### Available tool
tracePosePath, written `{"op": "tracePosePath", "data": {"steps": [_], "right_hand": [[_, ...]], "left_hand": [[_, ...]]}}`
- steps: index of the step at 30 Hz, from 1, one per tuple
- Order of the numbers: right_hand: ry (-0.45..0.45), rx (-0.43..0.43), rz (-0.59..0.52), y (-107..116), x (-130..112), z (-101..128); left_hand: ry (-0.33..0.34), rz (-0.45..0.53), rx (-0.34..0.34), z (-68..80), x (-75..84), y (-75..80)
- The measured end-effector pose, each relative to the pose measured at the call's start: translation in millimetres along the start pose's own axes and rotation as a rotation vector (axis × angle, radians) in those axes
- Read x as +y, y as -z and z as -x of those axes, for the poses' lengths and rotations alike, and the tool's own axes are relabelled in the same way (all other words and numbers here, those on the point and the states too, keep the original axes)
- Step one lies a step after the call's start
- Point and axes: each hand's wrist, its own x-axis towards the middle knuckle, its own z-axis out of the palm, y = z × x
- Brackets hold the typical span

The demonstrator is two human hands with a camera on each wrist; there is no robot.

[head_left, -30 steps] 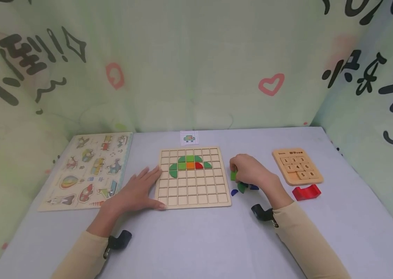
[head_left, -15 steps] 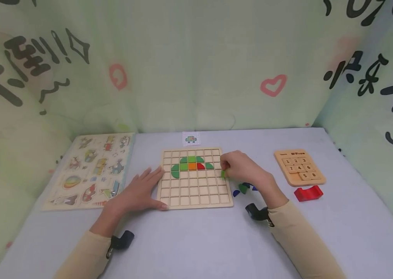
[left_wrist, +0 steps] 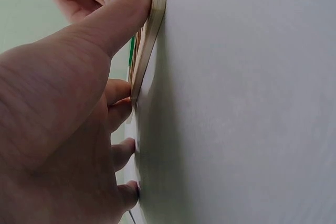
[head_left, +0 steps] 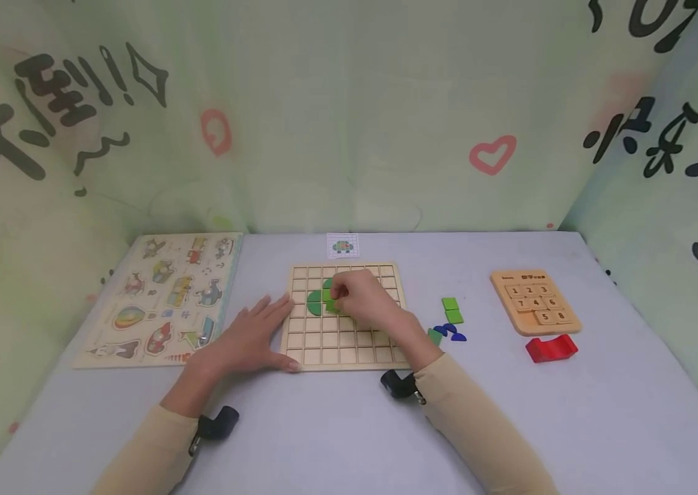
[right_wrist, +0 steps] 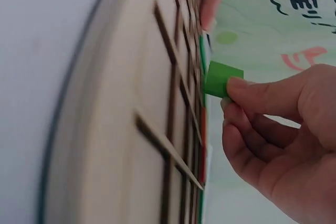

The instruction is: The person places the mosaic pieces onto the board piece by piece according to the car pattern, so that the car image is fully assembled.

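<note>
Left hand [head_left: 248,338]: the grip is released, fingers spread at the left edge of the grid board [head_left: 349,344], thumb at its near left corner.
Loose pieces: on the desk [head_left: 324,426], right of the board, a dark green piece [head_left: 434,336] and blue half-rounds [head_left: 459,337] are seen, two light green squares [head_left: 454,316] just beyond them.
Right hand [head_left: 366,297]: a held square [right_wrist: 216,80], green, is pinched in the grip between thumb and finger.
Square from grip: it is carried past the fingertips, on the board side, tilted up from the board's face; no long axis is given by its shape.
Square over grid: it is held just on the near side of a fitted green square [head_left: 326,295], right of the rounded green pieces [head_left: 313,308]; whether the board is touched cannot be told.
Nearer hand: the right.
Picture card [head_left: 342,245]: laid beyond the board.
</note>
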Motion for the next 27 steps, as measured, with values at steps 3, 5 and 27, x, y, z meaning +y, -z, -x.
{"op": "tracePosePath", "data": {"steps": [3, 5, 27], "right_hand": [[0.005, 0.027, 0.017, -7.4, -1.0, -4.1], [0.003, 0.031, 0.059, -9.8, -1.4, -5.1], [-0.106, -0.072, 0.180, 38.4, 27.9, 35.5]], "left_hand": [[-0.003, 0.001, 0.003, -0.8, 1.1, -0.6], [-0.005, 0.001, 0.003, -1.1, 2.4, -0.4], [0.007, -0.012, -0.009, 1.0, 5.9, 3.7]]}}
